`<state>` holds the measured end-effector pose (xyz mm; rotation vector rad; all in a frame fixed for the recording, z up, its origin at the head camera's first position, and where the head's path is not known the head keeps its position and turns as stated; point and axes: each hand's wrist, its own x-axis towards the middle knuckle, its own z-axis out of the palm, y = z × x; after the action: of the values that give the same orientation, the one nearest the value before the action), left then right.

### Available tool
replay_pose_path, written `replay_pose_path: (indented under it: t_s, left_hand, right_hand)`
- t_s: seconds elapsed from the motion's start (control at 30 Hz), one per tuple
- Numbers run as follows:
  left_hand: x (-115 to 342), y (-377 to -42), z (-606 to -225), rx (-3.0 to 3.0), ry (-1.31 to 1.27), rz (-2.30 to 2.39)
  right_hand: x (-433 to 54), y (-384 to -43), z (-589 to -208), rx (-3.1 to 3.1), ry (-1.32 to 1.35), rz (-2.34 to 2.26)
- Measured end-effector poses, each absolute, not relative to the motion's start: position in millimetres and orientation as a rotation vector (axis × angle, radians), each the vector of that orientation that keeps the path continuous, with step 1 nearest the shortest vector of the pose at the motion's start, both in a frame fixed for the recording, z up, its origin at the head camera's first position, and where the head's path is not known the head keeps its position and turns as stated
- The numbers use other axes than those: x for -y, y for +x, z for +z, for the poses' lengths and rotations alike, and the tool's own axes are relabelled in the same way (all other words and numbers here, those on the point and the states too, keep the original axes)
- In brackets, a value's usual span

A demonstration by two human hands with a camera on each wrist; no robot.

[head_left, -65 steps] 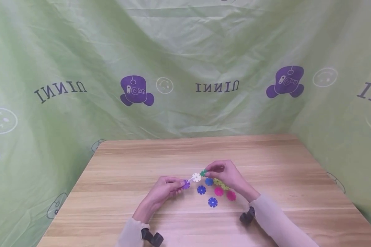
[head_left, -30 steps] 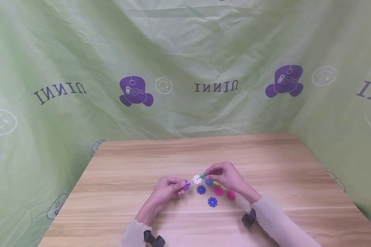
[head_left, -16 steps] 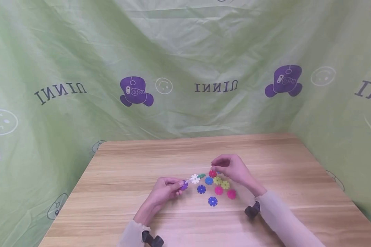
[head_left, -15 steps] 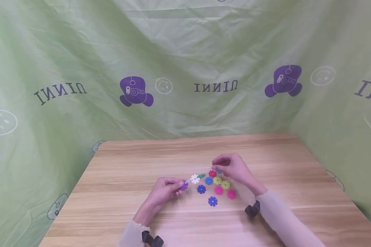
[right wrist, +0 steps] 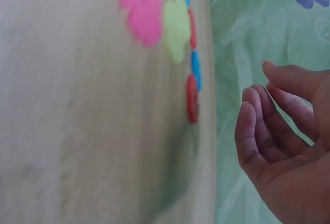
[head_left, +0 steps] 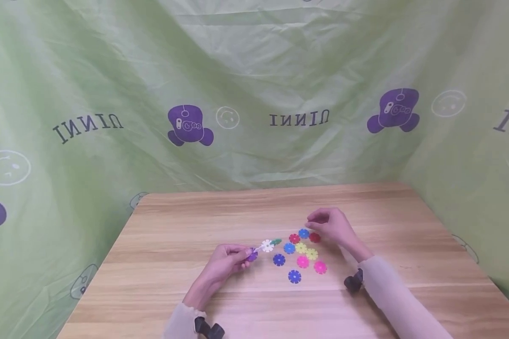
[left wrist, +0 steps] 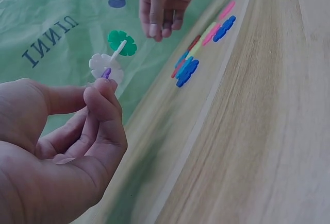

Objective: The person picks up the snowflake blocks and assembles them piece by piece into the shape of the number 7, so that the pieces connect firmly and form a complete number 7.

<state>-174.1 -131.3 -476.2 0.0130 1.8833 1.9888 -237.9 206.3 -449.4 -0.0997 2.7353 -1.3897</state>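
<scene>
My left hand [head_left: 222, 263] pinches a purple snowflake disc [head_left: 253, 255] between thumb and fingers. Joined to it in a short chain are a white disc [head_left: 267, 246] and, at the far end, a green disc [head_left: 275, 242]; the left wrist view shows the chain held up off the table, the green disc [left wrist: 122, 42] outermost. My right hand [head_left: 332, 228] holds nothing, its fingers loosely bent and the thumb apart from them in the right wrist view. It hovers just beyond a red disc [head_left: 315, 238] and a light blue disc [head_left: 304, 233].
More loose discs lie on the wooden table [head_left: 186, 216] between the hands: another red disc [head_left: 294, 238], a light blue disc [head_left: 289, 248], yellow discs [head_left: 311, 254], pink discs [head_left: 320, 267] and dark blue discs [head_left: 294, 276]. A green printed curtain [head_left: 246, 160] surrounds the table.
My right hand has let go of the green disc, now attached to the white one, and moved away right, uncovering red and blue discs. The left hand keeps its hold.
</scene>
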Motion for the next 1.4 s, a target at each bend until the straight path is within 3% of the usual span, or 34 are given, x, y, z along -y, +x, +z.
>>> replay_pose_path:
  t_s: [1.4]
  left_hand:
    - [137, -174, -475, -1.854, 0.012, 2.017]
  right_hand:
    - [-224, -235, -464, -2.739, -0.250, -1.103]
